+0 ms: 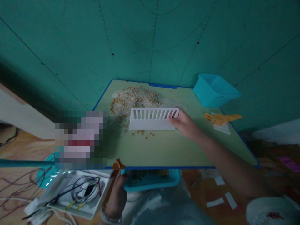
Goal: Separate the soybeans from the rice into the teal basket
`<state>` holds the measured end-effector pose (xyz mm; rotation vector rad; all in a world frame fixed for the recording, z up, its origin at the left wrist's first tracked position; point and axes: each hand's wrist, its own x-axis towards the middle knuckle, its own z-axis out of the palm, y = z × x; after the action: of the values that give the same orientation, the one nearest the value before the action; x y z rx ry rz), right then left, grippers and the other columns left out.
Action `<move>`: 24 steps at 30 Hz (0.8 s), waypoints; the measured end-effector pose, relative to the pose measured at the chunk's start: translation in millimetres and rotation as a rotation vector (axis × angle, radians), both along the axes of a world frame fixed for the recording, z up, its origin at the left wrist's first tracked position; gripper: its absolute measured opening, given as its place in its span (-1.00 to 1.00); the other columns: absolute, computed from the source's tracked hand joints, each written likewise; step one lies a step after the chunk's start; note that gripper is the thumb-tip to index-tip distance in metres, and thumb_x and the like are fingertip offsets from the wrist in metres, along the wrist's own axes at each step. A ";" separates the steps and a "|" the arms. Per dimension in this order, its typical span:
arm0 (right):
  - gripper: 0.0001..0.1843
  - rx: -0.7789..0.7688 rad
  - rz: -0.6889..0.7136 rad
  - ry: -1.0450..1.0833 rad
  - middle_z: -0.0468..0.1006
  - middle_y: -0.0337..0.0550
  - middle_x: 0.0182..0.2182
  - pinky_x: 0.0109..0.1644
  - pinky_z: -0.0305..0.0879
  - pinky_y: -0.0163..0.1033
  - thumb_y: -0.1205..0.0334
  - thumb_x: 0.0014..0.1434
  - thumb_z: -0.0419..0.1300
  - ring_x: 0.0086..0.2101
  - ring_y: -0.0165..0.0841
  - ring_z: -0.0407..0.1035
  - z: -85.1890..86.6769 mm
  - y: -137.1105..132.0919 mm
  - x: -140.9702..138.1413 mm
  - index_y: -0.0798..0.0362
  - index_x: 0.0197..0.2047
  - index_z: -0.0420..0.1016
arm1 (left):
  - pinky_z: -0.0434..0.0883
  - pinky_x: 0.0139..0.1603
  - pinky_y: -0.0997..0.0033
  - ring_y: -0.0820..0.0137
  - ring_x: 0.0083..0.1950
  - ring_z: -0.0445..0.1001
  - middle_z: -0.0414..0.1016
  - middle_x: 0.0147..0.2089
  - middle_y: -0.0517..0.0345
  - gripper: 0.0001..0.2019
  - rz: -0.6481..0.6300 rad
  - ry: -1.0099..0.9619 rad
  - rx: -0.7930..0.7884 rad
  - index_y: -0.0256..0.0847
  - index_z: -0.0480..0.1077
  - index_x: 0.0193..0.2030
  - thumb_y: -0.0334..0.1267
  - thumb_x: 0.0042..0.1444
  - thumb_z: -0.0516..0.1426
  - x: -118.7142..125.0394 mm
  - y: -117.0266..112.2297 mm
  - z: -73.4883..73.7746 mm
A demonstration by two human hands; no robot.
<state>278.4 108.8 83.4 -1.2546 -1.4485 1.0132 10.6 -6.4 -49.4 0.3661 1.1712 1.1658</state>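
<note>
Right fingers (174, 122) clamp the panel (150, 125) extending left of them, its edge best kept flat toward the grains (138, 97) beyond, and I cannot tell if left fingers (119, 179) grip the tray (152, 188).

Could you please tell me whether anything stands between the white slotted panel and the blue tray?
Yes: a few loose yellow grains lie just on the near side of the white slotted panel, which the right hand holds. Closer to the person, the table's blue edge crosses before the blue tray.
</note>
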 end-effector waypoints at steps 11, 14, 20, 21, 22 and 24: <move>-0.78 -0.108 -0.044 0.053 0.46 -0.24 -0.38 -0.13 0.33 -0.17 0.11 0.08 0.24 -0.29 -0.31 0.38 2.2 -41.4 3.0 -0.06 -0.24 0.30 | 0.31 0.19 0.03 -0.06 0.25 0.32 0.60 0.05 0.15 -0.51 -0.068 -0.050 -0.020 -0.06 0.58 -0.09 -0.11 -0.27 0.38 5.1 0.0 9.7; -0.74 -0.100 -0.130 0.075 0.51 -0.23 -0.34 -0.11 0.35 -0.15 0.09 0.06 0.28 -0.26 -0.30 0.41 -0.2 -48.1 16.4 -0.07 -0.23 0.32 | 0.33 0.15 0.01 -0.07 0.20 0.36 0.63 -0.04 0.11 -0.62 -0.104 -0.063 -0.024 -0.09 0.60 -0.19 -0.10 -0.23 0.37 7.8 -0.7 11.2; -0.72 -0.111 -0.246 0.056 0.58 -0.19 -0.28 0.00 0.35 -0.03 0.04 0.05 0.31 -0.19 -0.23 0.46 -9.4 -58.0 55.0 -0.09 -0.22 0.36 | 0.36 0.07 0.06 -0.04 0.10 0.43 0.65 -0.23 0.13 -0.70 -0.145 -0.049 -0.027 -0.11 0.61 -0.28 -0.11 -0.21 0.36 11.7 -3.0 7.1; -0.70 -0.122 -0.243 0.058 0.59 -0.18 -0.24 0.02 0.34 -0.01 0.04 0.05 0.31 -0.16 -0.22 0.46 -9.6 -60.2 60.2 -0.09 -0.19 0.36 | 0.37 0.06 0.08 -0.03 0.08 0.44 0.65 -0.24 0.14 -0.71 -0.146 -0.042 -0.030 -0.11 0.60 -0.29 -0.11 -0.22 0.36 12.5 -3.3 6.3; -0.68 -0.135 -0.240 0.062 0.59 -0.16 -0.20 0.05 0.33 0.01 0.04 0.05 0.31 -0.13 -0.20 0.46 -9.3 -62.5 64.4 -0.09 -0.16 0.37 | 0.37 0.05 0.09 -0.02 0.07 0.44 0.65 -0.24 0.14 -0.72 -0.150 -0.038 -0.032 -0.11 0.60 -0.30 -0.11 -0.22 0.36 13.6 -3.3 5.8; -0.64 -0.166 -0.249 0.076 0.59 -0.13 -0.14 0.08 0.30 0.04 0.05 0.05 0.31 -0.09 -0.19 0.46 -7.5 -67.5 69.4 -0.08 -0.11 0.36 | 0.37 0.03 0.10 0.00 0.06 0.45 0.65 -0.22 0.12 -0.72 -0.166 -0.031 -0.026 -0.11 0.60 -0.29 -0.12 -0.21 0.35 16.4 -3.1 6.1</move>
<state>347.8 41.3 75.8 -1.4587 -1.1357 1.0147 26.9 -9.5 -43.3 0.4160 1.1067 1.0073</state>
